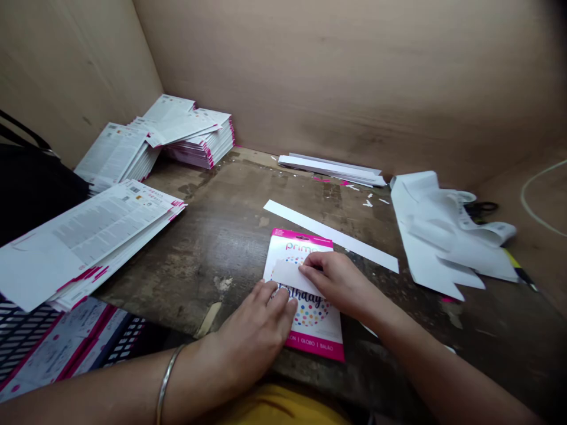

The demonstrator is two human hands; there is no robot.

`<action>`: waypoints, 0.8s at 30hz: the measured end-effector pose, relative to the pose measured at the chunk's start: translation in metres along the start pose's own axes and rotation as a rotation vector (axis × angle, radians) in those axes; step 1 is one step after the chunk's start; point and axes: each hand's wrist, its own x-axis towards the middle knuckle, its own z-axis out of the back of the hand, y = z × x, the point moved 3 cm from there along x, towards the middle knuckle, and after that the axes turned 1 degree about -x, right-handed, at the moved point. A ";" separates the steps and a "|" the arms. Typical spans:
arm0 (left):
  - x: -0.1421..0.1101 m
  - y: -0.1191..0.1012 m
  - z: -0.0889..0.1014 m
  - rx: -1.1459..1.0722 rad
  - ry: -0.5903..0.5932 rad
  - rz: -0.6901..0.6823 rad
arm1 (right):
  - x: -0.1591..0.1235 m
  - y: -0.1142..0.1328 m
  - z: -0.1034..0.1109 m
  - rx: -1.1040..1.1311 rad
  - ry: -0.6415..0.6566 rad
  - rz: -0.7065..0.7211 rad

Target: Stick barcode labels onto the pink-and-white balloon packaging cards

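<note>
A balloon packet (312,348) with pink borders and a dotted round print lies face up on the table in front of me. Across its middle is a small white paper piece (287,274), covering part of the lettering. My right hand (339,283) pinches the right side of this piece between thumb and fingertips. My left hand (261,330) rests on the packet's left side, its fingers slightly bent and spread against the surface; its thumb is hard to make out. Just beyond the packet, a long white paper strip (332,236) lies slantwise.
Stacked printed cards (201,139) stand at the back left, with another pile (106,230) nearer. White strips (332,169) lie along the back wall. Crumpled white backing paper (447,230) and dark-handled scissors (482,208) are at right. A basket (126,339) sits below the left edge.
</note>
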 end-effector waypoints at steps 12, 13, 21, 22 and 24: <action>-0.002 0.003 -0.007 0.047 -0.098 0.036 | 0.008 0.011 -0.008 -0.208 0.034 -0.004; -0.001 0.004 -0.006 0.036 -0.068 0.031 | 0.007 0.012 -0.008 -0.235 0.028 -0.002; 0.003 0.005 0.001 -0.084 0.094 0.027 | -0.056 0.024 -0.029 -0.603 -0.301 0.400; 0.003 0.005 0.002 -0.089 0.095 0.028 | -0.064 0.022 -0.036 -0.615 -0.312 0.427; 0.005 0.006 0.003 -0.113 0.096 0.018 | -0.074 0.017 -0.048 -0.610 -0.327 0.433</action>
